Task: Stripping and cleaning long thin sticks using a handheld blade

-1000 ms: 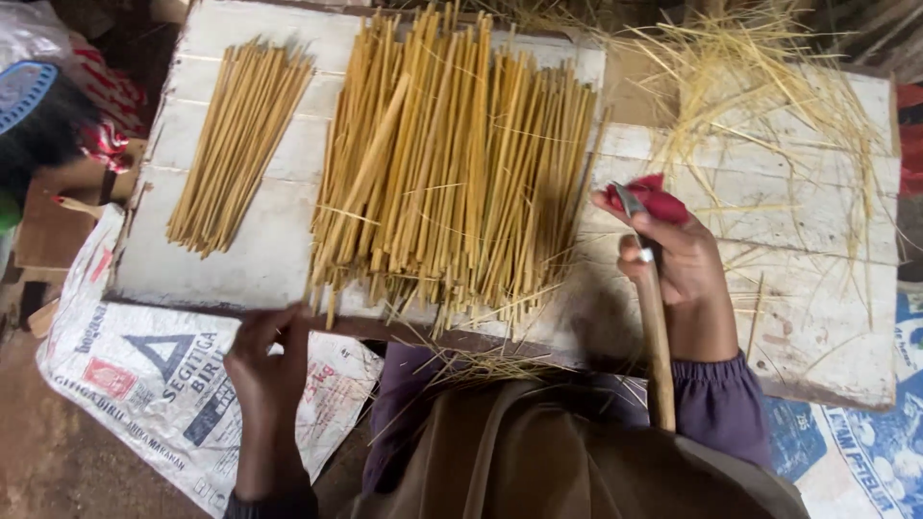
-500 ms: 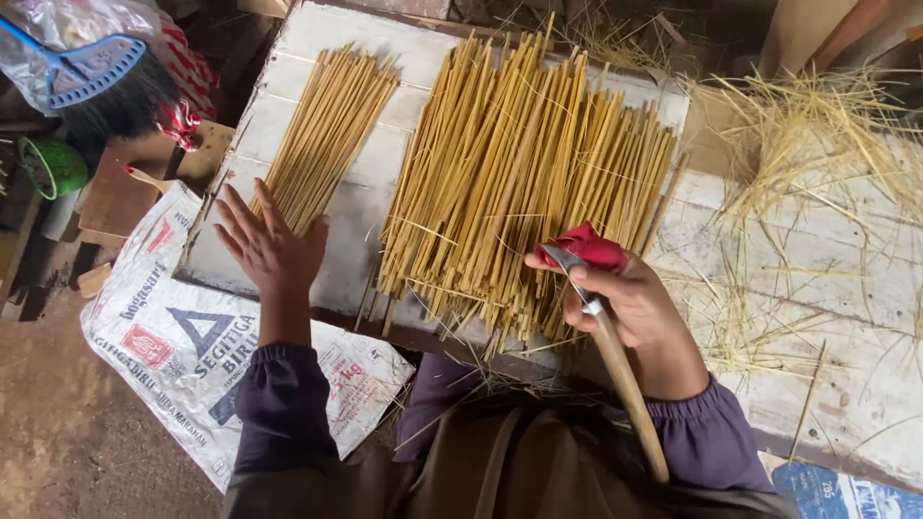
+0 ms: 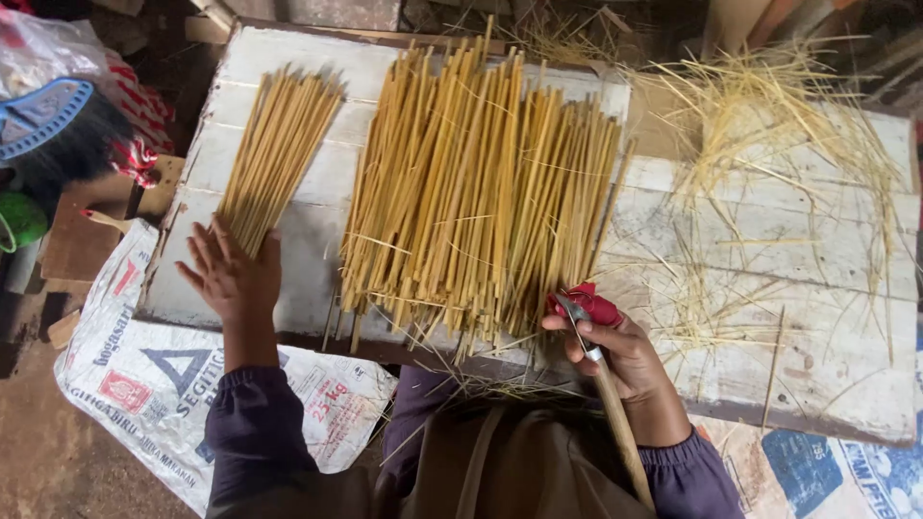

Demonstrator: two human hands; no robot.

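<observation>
Fingers spreading flat over the small bundle of sticks

Fingers [image 3: 216, 252] of the left hand [image 3: 231, 279] are lying apart and flat, now pressing on the near ends of the small bundle of sticks [image 3: 274, 154] at the near left part of the white plank board [image 3: 827, 317]; a second ago that hand was hanging off the near edge, half a second ago it was lifting toward the bundle, so the reaching is finishing and the squaring-up of the stick ends looks, by my judgement, to be starting.

Going from largest down: the board is carrying everything, with its paint wearing thin. The big pile of sticks [image 3: 481, 192] is sitting in the middle, reaching from the far edge almost to the near edge, its yellow-tan sticks lying roughly parallel but fanning and crossing at the near ends. The loose shavings [image 3: 769, 144] are spreading thinly across the right side up to the far right corner. The small bundle is lying tidier, slanting from the far left toward the near left, its sticks even and pale gold. The right hand [image 3: 625, 360] is staying clamped on a knife [image 3: 582, 322] with a wooden handle and red cloth binding, the blade touching the big pile's near right ends. A printed sack [image 3: 144, 384] is lying below the near left corner
</observation>
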